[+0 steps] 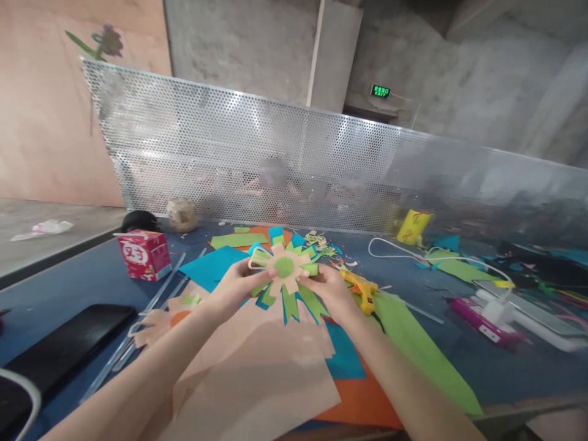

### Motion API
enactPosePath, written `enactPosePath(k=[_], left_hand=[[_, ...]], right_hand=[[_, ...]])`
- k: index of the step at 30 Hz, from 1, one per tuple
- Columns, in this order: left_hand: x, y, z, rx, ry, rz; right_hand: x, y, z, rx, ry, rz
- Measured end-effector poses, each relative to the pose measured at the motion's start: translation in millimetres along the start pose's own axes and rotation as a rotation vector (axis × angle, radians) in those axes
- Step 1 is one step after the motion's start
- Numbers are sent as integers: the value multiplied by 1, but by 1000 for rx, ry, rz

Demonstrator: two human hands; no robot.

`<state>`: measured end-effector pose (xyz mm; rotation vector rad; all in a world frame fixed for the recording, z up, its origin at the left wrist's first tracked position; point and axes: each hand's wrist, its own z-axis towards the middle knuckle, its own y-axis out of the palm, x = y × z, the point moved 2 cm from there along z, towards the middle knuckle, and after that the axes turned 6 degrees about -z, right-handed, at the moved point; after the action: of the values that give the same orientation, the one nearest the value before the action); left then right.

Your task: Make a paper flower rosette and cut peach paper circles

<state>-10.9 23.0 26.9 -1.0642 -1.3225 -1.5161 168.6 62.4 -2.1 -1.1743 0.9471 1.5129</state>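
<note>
Bare blue tabletop is seen at the left, between a black flat device near the front edge and a red carton farther back. Thin clear rods are laid slanting just beside the carton. The left hand is closed on the left rim of a paper flower. The flower is held up above the middle of the tabletop, over a peach sheet. Its right rim is pinched by the right hand. A yellow glue gun is left just beside that hand, and a long green strip is stretched toward the front right edge. The right side is crowded by a white cable and a pink device. The far edge is closed off by a perforated metal screen. The flower is built in layers: a green disc at the centre, peach petals around it, and green and blue pointed strips fanned out behind.
</note>
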Motion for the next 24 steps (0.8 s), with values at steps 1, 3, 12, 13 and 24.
enactPosePath(k=[1,3,12,13,24], left_hand=[[-2,0,0,7,3,75],[-5,-2,0,43,15,191],[2,-13,6,111,1,264],[2,-14,6,129,1,278],[14,-19,4,41,-18,185]], right_hand=[[0,0,0,-35,-3,-33],[-1,1,-2,-151,28,-48],[-5,-10,-4,-311,178,-101],[-6,-12,-4,-295,174,-129],[-22,-43,2,-220,216,-206]])
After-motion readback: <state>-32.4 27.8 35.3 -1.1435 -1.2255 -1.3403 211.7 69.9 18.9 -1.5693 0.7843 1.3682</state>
